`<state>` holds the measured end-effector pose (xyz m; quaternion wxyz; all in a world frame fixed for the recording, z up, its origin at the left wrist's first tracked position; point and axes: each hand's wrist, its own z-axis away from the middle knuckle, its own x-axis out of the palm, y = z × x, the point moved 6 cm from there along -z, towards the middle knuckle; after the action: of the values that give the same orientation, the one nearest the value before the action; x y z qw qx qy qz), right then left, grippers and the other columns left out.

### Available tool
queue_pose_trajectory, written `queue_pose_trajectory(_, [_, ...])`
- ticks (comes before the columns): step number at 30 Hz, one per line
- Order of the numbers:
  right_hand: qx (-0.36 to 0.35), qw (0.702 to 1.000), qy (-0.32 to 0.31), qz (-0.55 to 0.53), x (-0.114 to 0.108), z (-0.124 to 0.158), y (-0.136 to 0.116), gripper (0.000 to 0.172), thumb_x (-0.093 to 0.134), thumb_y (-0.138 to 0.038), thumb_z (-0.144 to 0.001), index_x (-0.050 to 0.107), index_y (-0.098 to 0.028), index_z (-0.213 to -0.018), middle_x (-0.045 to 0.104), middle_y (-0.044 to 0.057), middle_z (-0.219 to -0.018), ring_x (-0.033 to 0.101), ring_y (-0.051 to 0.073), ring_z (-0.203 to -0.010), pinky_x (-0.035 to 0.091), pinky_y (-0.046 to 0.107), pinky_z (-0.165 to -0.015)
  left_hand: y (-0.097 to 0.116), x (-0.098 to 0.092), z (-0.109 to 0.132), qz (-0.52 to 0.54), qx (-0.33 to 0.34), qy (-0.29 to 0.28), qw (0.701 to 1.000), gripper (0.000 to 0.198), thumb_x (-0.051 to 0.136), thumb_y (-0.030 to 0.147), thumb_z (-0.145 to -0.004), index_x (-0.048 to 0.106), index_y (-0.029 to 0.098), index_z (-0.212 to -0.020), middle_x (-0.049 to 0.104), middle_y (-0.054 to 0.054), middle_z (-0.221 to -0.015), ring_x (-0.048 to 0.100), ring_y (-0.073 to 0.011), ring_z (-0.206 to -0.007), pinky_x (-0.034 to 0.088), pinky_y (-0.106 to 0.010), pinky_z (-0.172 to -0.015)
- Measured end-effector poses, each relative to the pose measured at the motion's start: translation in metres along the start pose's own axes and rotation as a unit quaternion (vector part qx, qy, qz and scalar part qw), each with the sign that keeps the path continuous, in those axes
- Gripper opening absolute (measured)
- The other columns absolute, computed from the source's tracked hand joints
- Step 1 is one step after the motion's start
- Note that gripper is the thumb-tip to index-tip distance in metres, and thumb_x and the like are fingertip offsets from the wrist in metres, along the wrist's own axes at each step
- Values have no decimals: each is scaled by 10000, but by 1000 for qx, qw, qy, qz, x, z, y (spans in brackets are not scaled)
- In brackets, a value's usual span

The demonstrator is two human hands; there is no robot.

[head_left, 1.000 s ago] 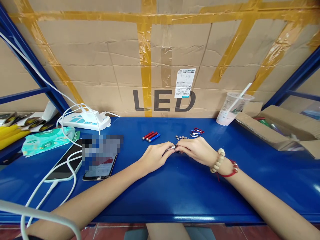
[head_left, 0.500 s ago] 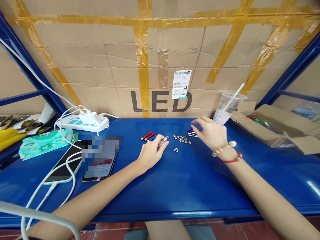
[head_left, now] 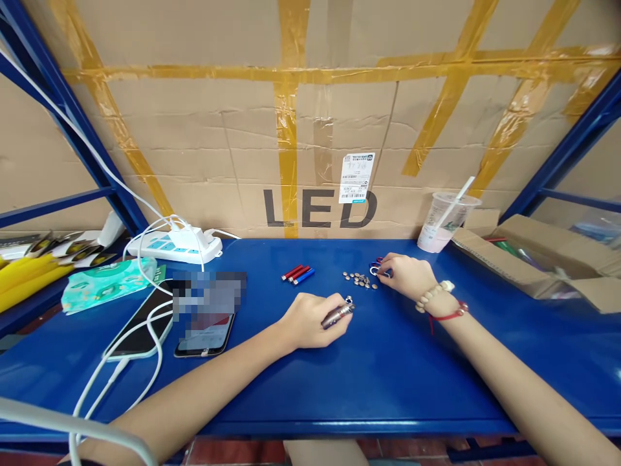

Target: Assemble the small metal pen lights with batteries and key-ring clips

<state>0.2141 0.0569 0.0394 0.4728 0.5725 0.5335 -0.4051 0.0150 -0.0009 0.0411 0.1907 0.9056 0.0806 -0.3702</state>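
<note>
My left hand (head_left: 315, 320) is closed around a small grey metal tube (head_left: 336, 316), like a keychain penlight body, held low over the blue table. Just past the tube's tip is a small silver end cap (head_left: 348, 300). My right hand (head_left: 407, 275) pinches at a little bunch of red, blue and white cord loops (head_left: 374, 268); the fingertips partly hide what they grip. Between the hands lie several coin-shaped metal pieces (head_left: 359, 280), like button cells. Behind my left hand are red tubes (head_left: 294, 271) and a blue tube (head_left: 304, 276) with silver ends.
A plastic cup with straw (head_left: 444, 223) stands behind my right hand, beside an open carton (head_left: 524, 259). Two phones (head_left: 140, 323), white cables, a power strip (head_left: 169, 249) and a green tissue pack (head_left: 109, 285) occupy the left. A large cardboard box (head_left: 242, 142) backs the table.
My left hand has moved right and nearer with the grey tube, uncovering the coloured tubes. My right hand has lowered and closed at the cord loops. The view has tilted up slightly.
</note>
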Motion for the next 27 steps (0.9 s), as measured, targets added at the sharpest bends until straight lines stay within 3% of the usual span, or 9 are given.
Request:
queue_pose_trajectory(4, [8,999,34,-37,-5,-1,-3,133,570,-248,-714,694,-244,-669,669,-9,-976,629,187,-788,366,236,-494,-8,1,0,4,-73,-21,997,190,379,304,-875,511,182,-814,501,45,-502,470,-78,-419,309,-190,-441])
queue_pose_trajectory(8, [-7,980,122,-160,-17,5,-18,131,575,-304,-728,681,-228,-741,701,-1,-805,646,180,-731,457,244,-569,-26,-11,3,40,-218,68,973,230,275,327,-915,447,188,-851,527,30,-573,513,-98,-501,375,-202,-527])
queue_pose_trajectory(13, [-197,920,172,-291,-33,31,-72,122,535,-234,-784,649,-203,-816,691,11,-859,637,121,-706,493,200,-586,-37,-7,7,52,-307,57,949,216,271,367,-908,389,200,-838,542,29,-610,534,-122,-535,389,-233,-563])
queue_pose_trajectory(16, [-296,894,175,-286,-40,47,-98,118,519,-197,-804,631,-196,-841,682,23,-884,635,121,-738,504,209,-623,-39,-3,8,51,-306,44,950,190,378,394,-869,378,204,-869,561,24,-663,545,-130,-557,380,-233,-547])
queue_pose_trajectory(18, [-325,882,185,-287,-42,52,-103,118,514,-189,-816,622,-192,-863,679,31,-906,636,127,-772,509,218,-654,-38,-1,8,59,-285,43,956,170,383,376,-869,372,206,-856,561,21,-684,547,-128,-579,380,-229,-559])
queue_pose_trajectory(22, [-334,872,197,-298,-41,51,-96,111,507,-225,-843,610,-191,-866,681,31,-867,637,127,-771,509,223,-678,-40,0,7,73,-271,47,959,154,368,354,-881,368,208,-834,536,26,-655,527,-120,-569,368,-222,-559])
queue_pose_trajectory(27, [-299,889,189,-291,-38,46,-90,183,486,-286,-864,592,-195,-983,673,33,-865,630,119,-709,502,218,-642,-43,1,6,74,-280,59,955,157,368,347,-879,350,208,-808,489,32,-613,476,-111,-516,342,-217,-522])
